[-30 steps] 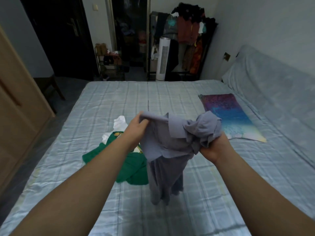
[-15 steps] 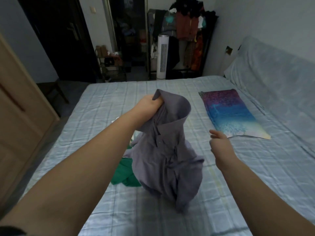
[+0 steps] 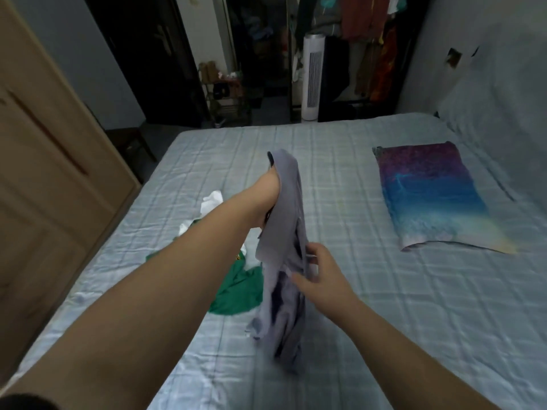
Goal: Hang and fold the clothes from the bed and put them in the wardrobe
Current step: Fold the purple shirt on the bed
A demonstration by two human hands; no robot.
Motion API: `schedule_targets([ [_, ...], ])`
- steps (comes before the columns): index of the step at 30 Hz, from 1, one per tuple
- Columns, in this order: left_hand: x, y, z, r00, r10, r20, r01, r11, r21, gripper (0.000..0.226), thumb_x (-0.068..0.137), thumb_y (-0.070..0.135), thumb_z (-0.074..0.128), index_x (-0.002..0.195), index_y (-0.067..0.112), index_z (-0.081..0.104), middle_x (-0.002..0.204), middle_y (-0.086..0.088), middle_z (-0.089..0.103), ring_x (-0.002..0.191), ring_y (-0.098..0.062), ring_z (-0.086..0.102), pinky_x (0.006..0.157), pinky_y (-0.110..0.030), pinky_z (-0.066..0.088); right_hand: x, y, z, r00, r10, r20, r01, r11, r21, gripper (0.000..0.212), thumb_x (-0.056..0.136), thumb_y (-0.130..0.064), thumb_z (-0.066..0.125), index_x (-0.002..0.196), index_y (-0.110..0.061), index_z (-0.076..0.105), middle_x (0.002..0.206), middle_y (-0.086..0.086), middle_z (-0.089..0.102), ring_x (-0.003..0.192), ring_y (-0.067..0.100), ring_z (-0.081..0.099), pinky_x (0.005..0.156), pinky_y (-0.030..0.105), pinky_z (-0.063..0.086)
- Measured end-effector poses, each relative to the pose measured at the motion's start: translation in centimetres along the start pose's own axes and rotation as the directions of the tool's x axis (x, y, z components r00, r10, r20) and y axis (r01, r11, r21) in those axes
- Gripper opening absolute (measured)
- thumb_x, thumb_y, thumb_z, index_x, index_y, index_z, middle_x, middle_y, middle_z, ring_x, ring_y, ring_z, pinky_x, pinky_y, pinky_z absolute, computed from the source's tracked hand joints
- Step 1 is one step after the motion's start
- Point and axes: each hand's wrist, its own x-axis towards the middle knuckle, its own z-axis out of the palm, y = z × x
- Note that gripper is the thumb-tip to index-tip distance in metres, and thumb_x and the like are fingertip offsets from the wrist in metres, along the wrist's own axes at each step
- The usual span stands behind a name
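A person's right hand reaches in with its fingers spread apart, touching the middle of a grey shirt. The shirt hangs with its lower end bunched on the bed. Higher up, the left hand grips the shirt's top, fingers wrapped in cloth. Beyond lie a green garment, a white garment and, to the right, a colourful pillow. A wooden wardrobe stands on the left.

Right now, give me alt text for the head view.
The left hand holds a grey shirt by its top over the bed while the right hand touches its middle. A green garment and a colourful pillow lie on it.
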Motion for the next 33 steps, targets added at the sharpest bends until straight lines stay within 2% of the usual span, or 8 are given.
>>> schedule_targets([
  [2, -0.1, -0.9, 0.5, 0.986, 0.013, 0.164, 0.020, 0.980, -0.200, 0.030, 0.097, 0.053, 0.033, 0.096, 0.029, 0.051, 0.098, 0.010, 0.060, 0.065, -0.003, 0.068, 0.073, -0.028, 0.059, 1.6, 1.7, -0.5, 1.000, -0.002, -0.003, 0.002, 0.999, -0.052, 0.038, 0.083, -0.033, 0.067, 0.118, -0.025, 0.054, 0.112, -0.007, 0.061, 0.096, 0.004, 0.062, 0.077, 0.029, 0.054],
  [5, 1.8, -2.1, 2.1, 0.994, -0.001, 0.114, 0.023, 0.982, -0.188, 0.036, 0.094, 0.058, 0.043, 0.098, 0.027, 0.060, 0.106, -0.004, 0.068, 0.094, -0.026, 0.068, 0.090, -0.047, 0.057, 3.9, 3.9, -2.5, 0.988, 0.015, -0.152, -0.038, 0.988, -0.149, 0.007, 0.087, -0.016, 0.059, 0.093, -0.017, 0.057, 0.090, 0.002, 0.063, 0.079, 0.017, 0.062, 0.066, 0.029, 0.046],
  [10, 2.7, -4.5, 0.7, 0.941, -0.030, 0.338, 0.091, 0.982, -0.166, 0.046, 0.104, 0.047, 0.036, 0.097, 0.012, 0.064, 0.095, -0.007, 0.073, 0.085, -0.018, 0.071, 0.072, -0.029, 0.056, 5.7, 5.3, -6.3, 0.968, -0.026, -0.251, -0.010, 0.990, -0.140, 0.008, 0.097, -0.009, 0.048, 0.095, -0.012, 0.055, 0.080, -0.004, 0.056, 0.074, 0.016, 0.053, 0.061, 0.025, 0.034],
  [15, 2.6, -7.4, -2.5, 0.948, -0.006, 0.319, 0.032, 0.997, -0.076, 0.047, 0.091, 0.041, 0.064, 0.122, 0.005, 0.063, 0.122, -0.014, 0.069, 0.115, -0.029, 0.065, 0.098, -0.040, 0.050, 7.0, 4.4, -9.3, 0.924, -0.027, -0.382, 0.061, 0.995, 0.078, 0.014, 0.098, -0.003, 0.048, 0.094, -0.013, 0.057, 0.081, -0.001, 0.058, 0.071, 0.001, 0.054, 0.071, 0.019, 0.041],
  [19, 1.0, -9.2, -5.5, 0.967, 0.057, 0.248, -0.136, 0.940, 0.312, 0.055, 0.064, 0.006, 0.057, 0.119, 0.002, 0.061, 0.109, -0.013, 0.065, 0.098, -0.026, 0.062, 0.085, -0.040, 0.050, 6.8, 2.2, -11.2, 0.888, -0.069, -0.455, 0.125, 0.988, 0.095, 0.010, 0.097, -0.006, 0.046, 0.097, -0.013, 0.053, 0.079, -0.001, 0.055, 0.073, 0.008, 0.052, 0.073, 0.029, 0.042],
  [22, -0.8, -10.7, -7.6, 0.955, 0.189, 0.229, -0.297, 0.647, 0.702, 0.046, 0.076, 0.006, 0.060, 0.120, 0.019, 0.065, 0.112, 0.000, 0.068, 0.102, -0.019, 0.061, 0.084, -0.033, 0.048, 5.7, 0.3, -12.2, 0.854, -0.172, -0.491, 0.191, 0.981, -0.011, 0.011, 0.095, -0.011, 0.044, 0.101, -0.017, 0.051, 0.089, 0.007, 0.055, 0.085, 0.018, 0.051, 0.079, 0.033, 0.041],
  [27, -4.4, -12.5, -11.4, 0.880, 0.449, 0.155, -0.395, 0.508, 0.766, 0.029, 0.086, 0.005, 0.061, 0.110, 0.015, 0.074, 0.108, -0.008, 0.072, 0.101, -0.027, 0.064, 0.077, -0.022, 0.036, 1.8, -3.8, -13.0, 0.801, -0.284, -0.527, 0.224, 0.958, -0.176, 0.010, 0.095, -0.018, 0.043, 0.098, -0.024, 0.050, 0.090, 0.006, 0.056, 0.084, 0.017, 0.051, 0.076, 0.040, 0.043],
  [33, -10.8, -12.9, -15.7, 0.750, 0.642, -0.159, -0.355, 0.593, 0.723, 0.016, 0.090, 0.009, 0.055, 0.099, 0.011, 0.068, 0.098, -0.017, 0.070, 0.093, -0.037, 0.063, 0.072, -0.034, 0.043, -6.6, -9.8, -12.5, 0.729, -0.454, -0.512, 0.238, 0.870, -0.432, 0.019, 0.097, -0.009, 0.043, 0.107, -0.017, 0.057, 0.097, 0.001, 0.057, 0.087, 0.013, 0.049, 0.071, 0.025, 0.035],
])
